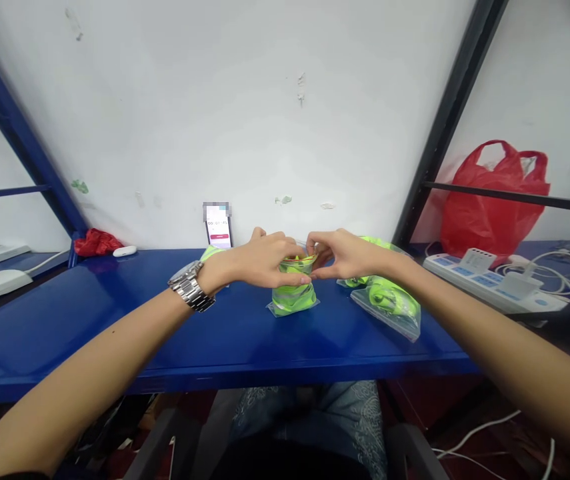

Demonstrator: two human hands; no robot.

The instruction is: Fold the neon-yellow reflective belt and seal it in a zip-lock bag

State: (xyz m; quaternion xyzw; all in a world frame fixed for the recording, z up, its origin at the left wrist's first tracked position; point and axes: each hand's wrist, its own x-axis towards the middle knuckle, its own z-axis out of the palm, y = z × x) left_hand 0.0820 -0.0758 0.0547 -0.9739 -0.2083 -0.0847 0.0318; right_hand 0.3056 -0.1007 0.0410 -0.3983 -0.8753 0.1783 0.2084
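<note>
A clear plastic bag packed with folded neon-yellow fabric (pixel 293 301) stands on the blue table, between my two hands. My left hand (pixel 272 260), with a metal watch on its wrist, is closed on the bag's upper left side, thumb across the front. At the bag's top right edge, my right hand (pixel 342 255) pinches the rim with thumb and fingers. Beside my right forearm lies another clear bag with rolled neon fabric and a grey reflective strip (pixel 389 300). More neon fabric (pixel 209 253) shows partly behind my left wrist.
A phone showing a timer (pixel 219 227) leans against the wall. Crumpled red plastic (pixel 97 243) and a small white case (pixel 125 251) lie at the back left. On the right are a red carrier bag (pixel 492 207), a white power strip (pixel 489 283) with cables, and a dark metal post (pixel 445 120).
</note>
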